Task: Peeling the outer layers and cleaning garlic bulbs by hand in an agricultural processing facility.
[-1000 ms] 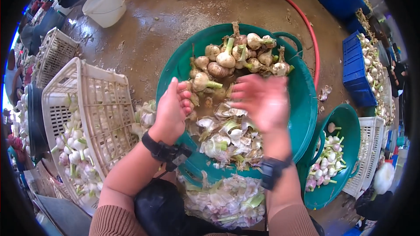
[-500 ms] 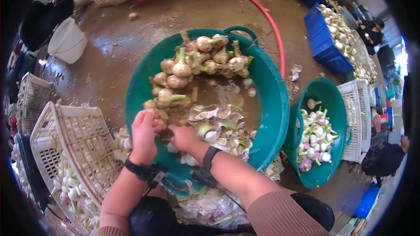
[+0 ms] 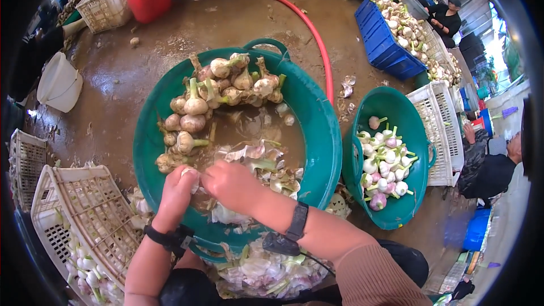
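White garlic (image 3: 194, 179), apparently mid-peel, is pinched in the left hand (image 3: 177, 191); the right hand (image 3: 233, 186) curls, hold hidden; tugging seems needed next.

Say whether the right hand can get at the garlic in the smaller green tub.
Probably yes: nothing covers that garlic, though the right hand would have to cross the rim of the large tub.

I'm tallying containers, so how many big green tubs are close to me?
2. The central green tub is in front of you, holding brownish garlic bulbs and loose skins; the right-hand green tub, beside it, holds whiter bulbs. Others may be hidden farther back.
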